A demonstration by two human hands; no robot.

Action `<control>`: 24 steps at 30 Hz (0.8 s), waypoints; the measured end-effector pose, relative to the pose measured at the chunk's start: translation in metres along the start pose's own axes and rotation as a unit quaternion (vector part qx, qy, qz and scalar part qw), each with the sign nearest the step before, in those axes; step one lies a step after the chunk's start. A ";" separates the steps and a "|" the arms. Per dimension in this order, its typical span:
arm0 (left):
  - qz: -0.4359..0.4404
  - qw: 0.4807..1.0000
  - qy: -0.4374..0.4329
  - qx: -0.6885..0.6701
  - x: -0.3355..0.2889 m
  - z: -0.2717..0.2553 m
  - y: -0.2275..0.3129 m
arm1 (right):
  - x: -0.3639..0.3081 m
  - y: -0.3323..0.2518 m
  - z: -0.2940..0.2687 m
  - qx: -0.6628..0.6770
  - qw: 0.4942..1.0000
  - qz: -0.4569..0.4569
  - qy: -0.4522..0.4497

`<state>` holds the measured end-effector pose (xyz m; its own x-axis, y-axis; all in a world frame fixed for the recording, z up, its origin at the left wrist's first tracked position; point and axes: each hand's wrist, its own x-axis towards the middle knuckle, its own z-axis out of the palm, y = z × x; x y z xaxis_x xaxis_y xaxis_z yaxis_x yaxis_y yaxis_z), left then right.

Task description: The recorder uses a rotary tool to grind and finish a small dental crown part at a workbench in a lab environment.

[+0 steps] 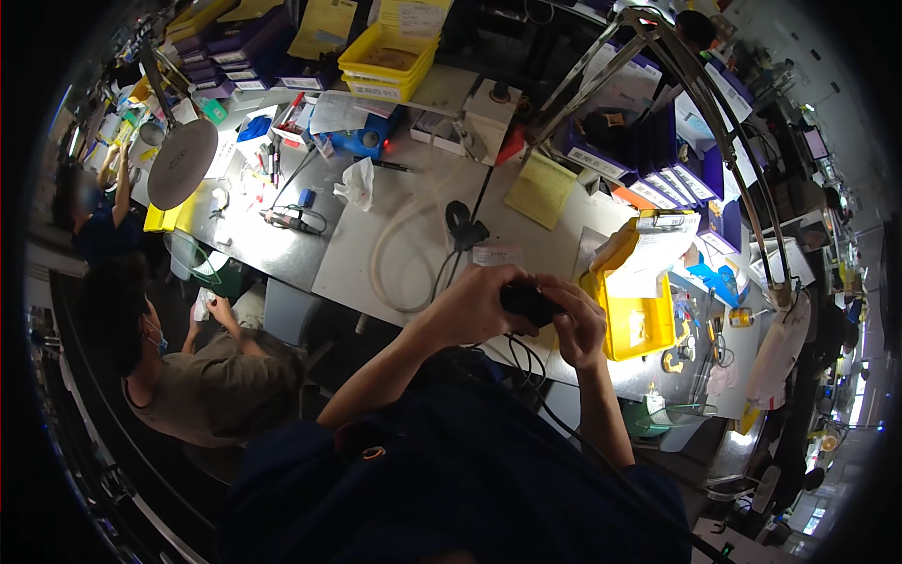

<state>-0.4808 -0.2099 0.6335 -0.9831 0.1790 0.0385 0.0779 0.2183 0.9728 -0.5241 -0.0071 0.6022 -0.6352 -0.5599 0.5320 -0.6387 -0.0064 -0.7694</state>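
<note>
Close to my body, over the table's front edge, both my hands are closed around a small dark rounded device [529, 303]. My left hand [474, 305] wraps it from the left, while the fingers of my right hand [581, 324] pinch its right side. A black cable [531, 362] hangs in loops just below the hands; where it joins the device is hidden. Beyond my hands, a black looped part [462, 226] with a cable lies on the white tabletop [362, 258]. A small white label slip [496, 256] rests behind my left hand.
To the right stands a yellow bin [648, 329] with papers leaning on it. A lamp arm [723, 132] arches over the right side. Yellow trays [390, 61] and purple boxes [240, 47] line the back. At left are a round lamp head [183, 164] and a seated person [202, 385].
</note>
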 end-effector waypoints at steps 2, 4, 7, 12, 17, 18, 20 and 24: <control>0.007 1.000 -0.013 0.002 0.002 -0.001 0.001 | -0.004 0.004 0.000 0.024 1.000 -0.003 0.017; -0.042 0.997 -0.039 -0.053 0.005 -0.001 0.000 | -0.004 0.002 0.003 0.047 0.998 -0.009 0.042; -0.074 0.996 -0.039 -0.014 0.005 -0.009 0.006 | 0.000 -0.005 0.008 0.040 0.997 -0.006 0.060; -0.021 0.999 -0.045 -0.015 0.006 -0.007 0.006 | -0.002 -0.006 0.011 0.043 0.997 0.046 0.052; 0.003 0.998 -0.048 -0.028 0.006 -0.006 0.002 | -0.005 -0.004 0.004 -0.008 1.000 0.028 0.011; -0.002 0.999 -0.044 -0.009 0.006 -0.006 0.002 | -0.005 -0.005 0.003 -0.009 0.999 0.028 0.011; -0.007 0.999 -0.041 0.009 0.006 -0.004 0.001 | -0.005 -0.005 0.002 -0.060 0.998 -0.010 0.001; -0.028 0.998 -0.047 -0.023 0.007 -0.004 -0.005 | -0.006 -0.007 0.010 -0.040 0.999 -0.001 0.036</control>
<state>-0.4888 -0.2138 0.6303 -0.9656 0.2577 -0.0348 0.0142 0.1859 0.9825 -0.5112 -0.0118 0.6012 -0.6610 -0.4990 0.5604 -0.6713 0.0595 -0.7388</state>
